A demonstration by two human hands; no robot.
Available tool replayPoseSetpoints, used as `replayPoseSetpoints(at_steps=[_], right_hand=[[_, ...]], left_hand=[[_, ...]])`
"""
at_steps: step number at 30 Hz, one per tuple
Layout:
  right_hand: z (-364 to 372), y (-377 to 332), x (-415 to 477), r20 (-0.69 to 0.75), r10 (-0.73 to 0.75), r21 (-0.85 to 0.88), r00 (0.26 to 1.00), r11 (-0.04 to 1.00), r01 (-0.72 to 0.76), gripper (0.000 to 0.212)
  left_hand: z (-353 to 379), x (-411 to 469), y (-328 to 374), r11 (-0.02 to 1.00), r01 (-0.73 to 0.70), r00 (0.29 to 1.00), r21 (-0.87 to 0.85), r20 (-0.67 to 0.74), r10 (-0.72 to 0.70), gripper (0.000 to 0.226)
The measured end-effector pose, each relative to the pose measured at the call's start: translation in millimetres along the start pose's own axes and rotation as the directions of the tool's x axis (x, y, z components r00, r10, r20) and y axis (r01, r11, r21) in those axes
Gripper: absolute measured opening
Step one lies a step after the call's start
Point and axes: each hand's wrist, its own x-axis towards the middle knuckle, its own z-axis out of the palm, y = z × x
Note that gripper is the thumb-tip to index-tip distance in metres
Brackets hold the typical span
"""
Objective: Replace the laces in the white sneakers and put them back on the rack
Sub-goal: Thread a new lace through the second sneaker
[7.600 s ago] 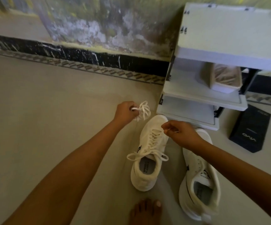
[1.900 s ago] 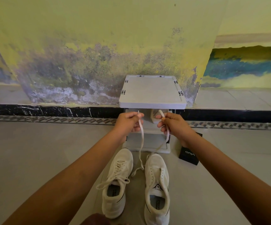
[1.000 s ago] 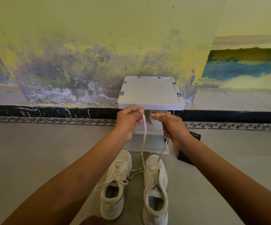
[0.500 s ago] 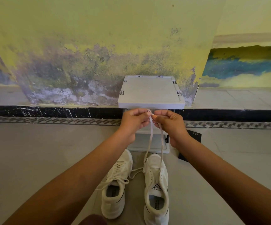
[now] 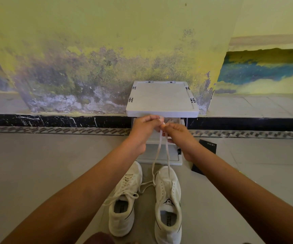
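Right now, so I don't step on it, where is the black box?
In the head view the black box lies on the floor just right of the white rack, partly hidden behind the right forearm.

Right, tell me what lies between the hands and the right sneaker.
In the head view, only the lace: its two strands run from the left hand and right hand down to the right sneaker. Behind them stands the rack.

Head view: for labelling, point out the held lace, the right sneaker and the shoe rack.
held lace [image 5: 167, 155], head view, right strand, mid-length
right sneaker [image 5: 168, 202], head view, tongue logo
shoe rack [image 5: 161, 97], head view, top shelf surface
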Motion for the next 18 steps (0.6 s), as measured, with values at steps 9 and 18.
replayPoseSetpoints(at_steps=[9,18], right_hand=[[-24.2,15.3,-2.2,0.413,0.201,-0.148,0.888,0.977,-0.153,0.034],[-62.9,45.6,-1.3,0.264,0.324,-0.678,0.908,0.733,-0.064,0.026]], left_hand=[[-33.9,20.2,-3.3,0.895,0.109,0.965,-0.434,-0.169,-0.199,0.011],[-132.4,43.8,-69.4,0.978,0.199,0.736,-0.054,-0.651,-0.186,0.015]])
